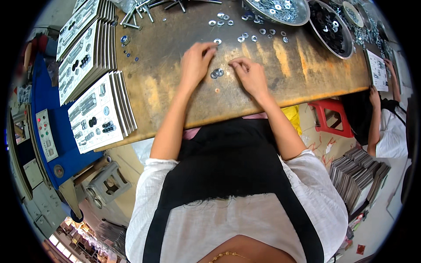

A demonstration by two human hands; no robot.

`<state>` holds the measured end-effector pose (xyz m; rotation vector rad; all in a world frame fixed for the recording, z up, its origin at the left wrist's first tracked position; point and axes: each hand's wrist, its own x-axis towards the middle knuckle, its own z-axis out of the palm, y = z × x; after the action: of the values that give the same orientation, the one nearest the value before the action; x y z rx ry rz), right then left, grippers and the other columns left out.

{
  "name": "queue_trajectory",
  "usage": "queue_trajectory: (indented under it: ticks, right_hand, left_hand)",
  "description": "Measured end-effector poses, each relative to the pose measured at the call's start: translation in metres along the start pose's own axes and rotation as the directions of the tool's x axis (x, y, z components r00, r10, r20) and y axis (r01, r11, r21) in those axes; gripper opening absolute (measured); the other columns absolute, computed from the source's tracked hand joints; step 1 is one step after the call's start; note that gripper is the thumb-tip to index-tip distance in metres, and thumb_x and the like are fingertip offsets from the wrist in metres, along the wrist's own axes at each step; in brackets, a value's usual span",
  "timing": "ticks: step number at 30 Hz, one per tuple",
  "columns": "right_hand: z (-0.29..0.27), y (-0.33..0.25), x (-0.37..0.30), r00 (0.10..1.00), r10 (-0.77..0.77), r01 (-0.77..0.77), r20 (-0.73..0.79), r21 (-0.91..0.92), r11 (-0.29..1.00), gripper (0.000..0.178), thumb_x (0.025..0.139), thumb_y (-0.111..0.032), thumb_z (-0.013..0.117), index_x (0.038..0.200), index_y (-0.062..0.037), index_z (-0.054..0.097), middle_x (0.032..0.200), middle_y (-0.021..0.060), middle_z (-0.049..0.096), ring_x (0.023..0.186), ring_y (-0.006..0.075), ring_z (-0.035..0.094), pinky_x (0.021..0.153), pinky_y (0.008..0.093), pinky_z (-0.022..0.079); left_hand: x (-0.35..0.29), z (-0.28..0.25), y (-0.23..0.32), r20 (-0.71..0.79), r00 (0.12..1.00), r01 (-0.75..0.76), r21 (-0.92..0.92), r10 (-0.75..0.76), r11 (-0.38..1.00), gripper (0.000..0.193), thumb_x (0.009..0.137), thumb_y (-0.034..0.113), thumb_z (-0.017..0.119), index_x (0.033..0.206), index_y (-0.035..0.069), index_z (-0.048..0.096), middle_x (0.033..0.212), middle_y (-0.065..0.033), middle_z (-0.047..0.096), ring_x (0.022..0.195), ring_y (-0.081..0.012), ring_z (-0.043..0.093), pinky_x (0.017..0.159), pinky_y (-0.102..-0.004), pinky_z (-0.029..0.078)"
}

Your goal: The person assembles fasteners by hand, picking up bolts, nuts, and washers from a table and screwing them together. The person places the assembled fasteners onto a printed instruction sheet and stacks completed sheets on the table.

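Observation:
My left hand (196, 64) is over the worn table, its index fingertip at the edge of a single silver washer (217, 41). Thumb and index finger are slightly apart there. To its right, my right hand (251, 76) is curled, thumb and index finger brought together; whatever may be between them is too small to make out. Below and between both hands lies a small overlapping cluster of washers (217, 73). Closer to me on the tabletop is a small copper-coloured spot or ring (217, 90). Loose washers (221, 22) are scattered farther back.
Stacks of printed cards (101, 115) line the table's left side. Bolts (139, 12) lie at the back left, near blue-ringed nuts (125, 40). Metal bowls hold silver washers (280, 9) and black parts (326, 30). Another person's arm (374, 111) holds a card (377, 70) at right, beyond a red stool (332, 117).

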<state>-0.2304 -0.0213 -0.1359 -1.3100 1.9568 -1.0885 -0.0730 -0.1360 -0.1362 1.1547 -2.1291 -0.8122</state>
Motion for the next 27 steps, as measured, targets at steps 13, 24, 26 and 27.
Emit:
queue_trajectory:
  ticks: [13, 24, 26, 27]
  right_hand:
    - [0.005, 0.007, -0.002, 0.998, -0.052, 0.055, -0.040, 0.062, 0.997, 0.013, 0.087, -0.021, 0.067, 0.095, -0.0137, 0.074, 0.067, 0.0089, 0.065, 0.055, 0.0206, 0.062, 0.053, 0.0320, 0.047]
    - [0.006, 0.002, 0.001, 0.968, -0.221, 0.242, 0.121, -0.200, 0.949, 0.023, 0.082, -0.032, 0.073, 0.103, -0.0250, 0.074, 0.064, 0.0053, 0.061, 0.061, 0.0227, 0.062, 0.055, 0.0360, 0.047]
    - [0.007, 0.000, 0.000, 0.965, -0.237, 0.255, 0.109, -0.209, 0.944, 0.022, 0.081, -0.032, 0.073, 0.102, -0.0240, 0.074, 0.063, 0.0056, 0.060, 0.062, 0.0232, 0.063, 0.055, 0.0361, 0.047]
    - [0.007, 0.000, -0.002, 0.966, -0.235, 0.253, 0.103, -0.220, 0.942, 0.022, 0.081, -0.031, 0.073, 0.101, -0.0234, 0.074, 0.063, 0.0058, 0.060, 0.062, 0.0235, 0.062, 0.055, 0.0362, 0.047]
  left_hand:
    - [0.000, -0.006, 0.009, -0.084, 0.996, 0.037, 0.021, -0.036, 0.999, 0.012, 0.080, 0.014, 0.073, 0.086, 0.005, 0.067, 0.084, -0.0104, 0.064, 0.071, -0.0247, 0.063, 0.066, -0.0352, 0.050]
    - [-0.070, -0.003, 0.016, -0.049, 0.999, 0.010, -0.007, -0.011, 1.000, 0.027, 0.077, 0.008, 0.078, 0.100, 0.002, 0.066, 0.088, -0.0086, 0.058, 0.070, -0.0183, 0.057, 0.063, -0.0318, 0.048]
    - [-0.068, -0.005, 0.016, 0.002, 1.000, -0.002, 0.038, 0.002, 0.999, 0.031, 0.076, 0.008, 0.079, 0.104, 0.003, 0.066, 0.089, -0.0091, 0.058, 0.071, -0.0184, 0.057, 0.064, -0.0318, 0.049]
    - [-0.067, -0.005, 0.016, 0.029, 1.000, -0.010, 0.060, 0.008, 0.998, 0.034, 0.075, 0.008, 0.079, 0.106, 0.003, 0.066, 0.089, -0.0093, 0.058, 0.072, -0.0184, 0.057, 0.064, -0.0319, 0.049]
